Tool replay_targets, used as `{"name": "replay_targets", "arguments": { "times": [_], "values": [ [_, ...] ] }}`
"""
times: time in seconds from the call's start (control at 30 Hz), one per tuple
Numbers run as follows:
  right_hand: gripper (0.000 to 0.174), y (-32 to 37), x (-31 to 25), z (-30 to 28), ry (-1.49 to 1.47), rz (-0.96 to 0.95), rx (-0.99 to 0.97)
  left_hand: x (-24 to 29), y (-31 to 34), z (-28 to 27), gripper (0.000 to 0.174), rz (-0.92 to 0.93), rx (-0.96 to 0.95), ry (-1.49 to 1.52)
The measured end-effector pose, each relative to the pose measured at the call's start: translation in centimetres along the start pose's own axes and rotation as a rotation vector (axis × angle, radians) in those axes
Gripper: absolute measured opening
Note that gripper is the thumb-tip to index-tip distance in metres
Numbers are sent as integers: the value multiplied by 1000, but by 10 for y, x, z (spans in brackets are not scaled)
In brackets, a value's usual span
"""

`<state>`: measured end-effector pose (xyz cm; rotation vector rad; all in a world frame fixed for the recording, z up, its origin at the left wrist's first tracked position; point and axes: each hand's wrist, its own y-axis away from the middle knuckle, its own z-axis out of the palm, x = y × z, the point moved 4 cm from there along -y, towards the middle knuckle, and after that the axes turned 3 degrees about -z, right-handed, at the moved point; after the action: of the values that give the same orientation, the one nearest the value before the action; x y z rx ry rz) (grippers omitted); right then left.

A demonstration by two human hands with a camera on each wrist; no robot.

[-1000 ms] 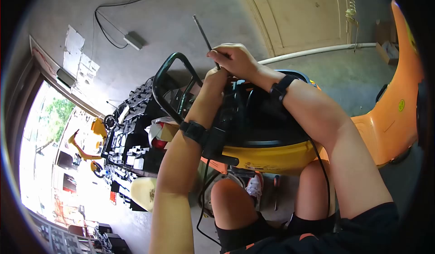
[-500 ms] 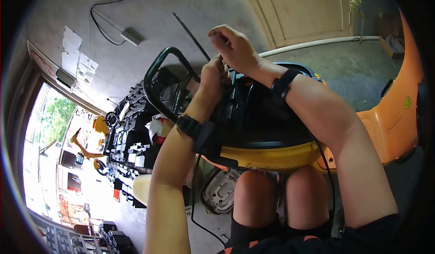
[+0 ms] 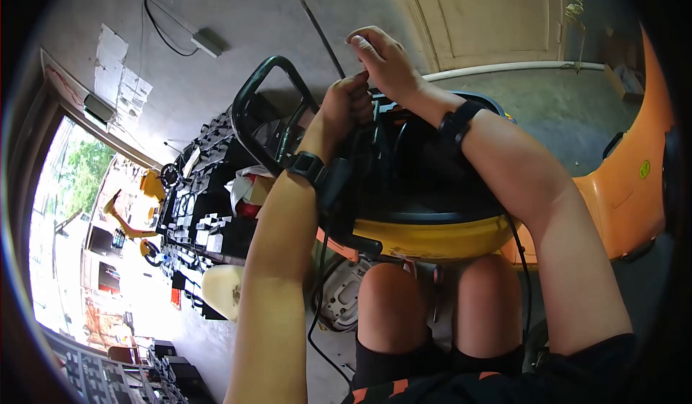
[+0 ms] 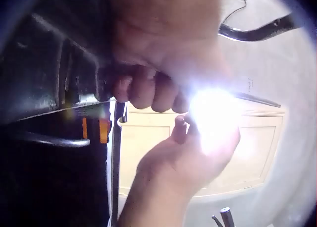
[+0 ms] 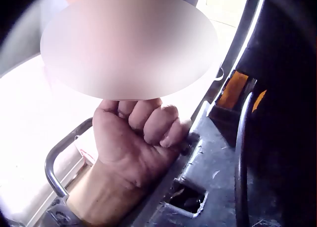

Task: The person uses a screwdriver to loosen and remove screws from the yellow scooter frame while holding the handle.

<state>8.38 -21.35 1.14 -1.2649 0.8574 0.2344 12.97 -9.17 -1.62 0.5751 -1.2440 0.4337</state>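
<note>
My left hand is a fist with curled fingers, gripping the lower end of a thin metal rod that slants up and left. Close against it, right by the rod, is my right hand, thumb and index finger bent. Glare covers its fingers in the left wrist view, and I cannot tell whether they hold anything. Below both hands lies the open black compartment of a yellow-orange scooter. The left fist sits beside its black edge and a square hole in a dark panel.
Left of the hands rises a black tubular rail. Black cables hang near my knees. A whitish part lies on the floor, and many dark parts stand at left. The wall has a pale door.
The rod's tip swung left, then back right and higher. The right hand, overlapping the rod a second ago, now shows beside it, higher. My knees drew together.
</note>
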Motion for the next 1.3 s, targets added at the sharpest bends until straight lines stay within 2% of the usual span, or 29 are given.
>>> {"name": "replay_targets", "arguments": {
  "times": [0.03,0.13,0.23,0.27,0.33,0.37,0.43,0.5,0.53,0.77,0.83,0.97,1.07,1.13,1.23,1.3],
  "values": [
    [34,-1,2,1,-50,59,-27,-1,0,-1,39,5,4,2],
    [33,1,-6,4,-17,1,-56,-4,2,2,41,35,31,-99],
    [31,2,-8,9,-1,-51,-95,0,10,9,32,89,254,-110],
    [30,1,-9,10,10,-86,-112,0,10,9,32,88,248,-112],
    [29,-1,-6,11,38,-100,-154,6,14,3,30,206,469,-422],
    [29,-2,-5,13,60,-114,-202,5,16,8,30,202,463,-427],
    [28,2,-8,16,13,-63,-237,5,25,15,31,181,573,-268],
    [27,6,-12,19,-43,-68,-309,1,19,13,31,217,562,-162],
    [26,5,-11,21,8,-209,-279,-1,17,11,31,256,555,-48],
    [26,5,-10,21,-2,-159,-250,-3,6,8,32,183,568,-54],
    [25,6,-10,22,-6,-191,-252,0,5,12,34,265,388,-64],
    [24,4,-8,22,-68,-131,-287,4,5,11,25,263,322,-111],
    [24,2,-8,21,-100,-92,-314,4,3,4,22,172,240,-184],
    [24,3,-7,21,-187,23,-341,2,1,2,20,83,93,-93],
    [24,5,-9,23,-236,52,-370,1,4,3,21,85,184,-72],
    [24,3,-13,21,-201,36,-367,-1,1,-4,22,101,171,-82]
  ]
}}
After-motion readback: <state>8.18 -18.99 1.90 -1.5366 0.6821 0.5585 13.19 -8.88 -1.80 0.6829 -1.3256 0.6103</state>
